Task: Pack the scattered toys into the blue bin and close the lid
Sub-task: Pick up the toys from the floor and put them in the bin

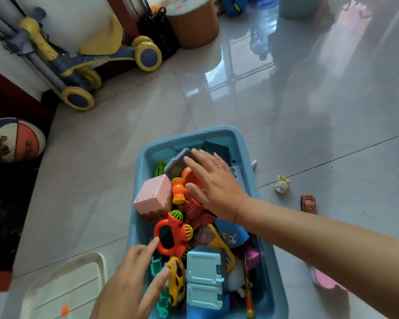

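**Head view: open bin, both hands over the toy heap**

The blue bin (266, 261) stands on the grey tiled floor (124, 157) at about 6 o'clock in the view, lid off, heaped with toys. The right hand (213, 187) lies flat across the far half of the heap, fingers spread wide and gripping nothing; its palm covers part of an orange toy hammer (179, 191) and a red fence piece (195, 209). A pink box (153, 198) sits at 9 o'clock from that hand. The left hand (134, 279) reaches in from 7 o'clock, fingers loosely extended and closed on nothing; its index fingertip touches the orange rattle (171, 237), while another finger lies beside a yellow toy car (177, 280). A light-blue toy cabinet (204, 278) lies at the near end.

Outside the bin, a small white figurine (281, 184) and an orange toy car (308, 204) lie at 3 o'clock, well apart from the rim. The white lid (65, 288) lies at 8 o'clock, cut off by the lower edge. A basketball (15, 139) sits at 9 o'clock, a yellow and blue scooter (83, 63) at 11 o'clock.

A pink object (327, 280) below the right forearm is blurred and cannot be identified. Toys beneath the right palm are hidden.
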Demonstrator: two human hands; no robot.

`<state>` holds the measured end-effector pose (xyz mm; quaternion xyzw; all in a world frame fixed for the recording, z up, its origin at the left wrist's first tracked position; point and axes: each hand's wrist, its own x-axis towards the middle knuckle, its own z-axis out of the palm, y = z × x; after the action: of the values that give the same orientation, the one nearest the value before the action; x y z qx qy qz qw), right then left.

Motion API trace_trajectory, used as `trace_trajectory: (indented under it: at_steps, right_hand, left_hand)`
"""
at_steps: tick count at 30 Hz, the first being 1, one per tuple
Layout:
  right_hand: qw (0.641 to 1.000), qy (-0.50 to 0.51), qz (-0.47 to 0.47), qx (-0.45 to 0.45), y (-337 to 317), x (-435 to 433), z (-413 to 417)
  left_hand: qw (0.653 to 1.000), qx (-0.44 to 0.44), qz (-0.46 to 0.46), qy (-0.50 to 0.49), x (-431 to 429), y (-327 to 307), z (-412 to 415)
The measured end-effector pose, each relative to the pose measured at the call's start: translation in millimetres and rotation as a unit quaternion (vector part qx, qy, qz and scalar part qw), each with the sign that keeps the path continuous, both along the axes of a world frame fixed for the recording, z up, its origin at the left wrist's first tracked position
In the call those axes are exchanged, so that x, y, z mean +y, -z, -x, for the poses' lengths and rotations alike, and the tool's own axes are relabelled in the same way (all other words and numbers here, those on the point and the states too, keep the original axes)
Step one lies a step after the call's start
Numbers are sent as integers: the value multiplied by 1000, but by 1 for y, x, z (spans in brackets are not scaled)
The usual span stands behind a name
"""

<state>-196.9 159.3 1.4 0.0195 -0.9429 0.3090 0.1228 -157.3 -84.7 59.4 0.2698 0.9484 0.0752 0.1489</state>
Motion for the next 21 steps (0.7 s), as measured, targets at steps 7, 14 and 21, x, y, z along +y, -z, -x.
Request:
trace_trajectory:
  at_steps: [7,14,21]
  right_hand:
    - [981,195,5,-6,30,128,-53]
    - [903,201,-53,-376,112,176,-104]
    - [878,217,-59,-423,136,162,-108]
  left_hand:
    - [956,108,-231,145,133,-34,11]
    - [993,-68,-42,92,329,39,28]
    - [964,-140,189,-127,364,148,84]
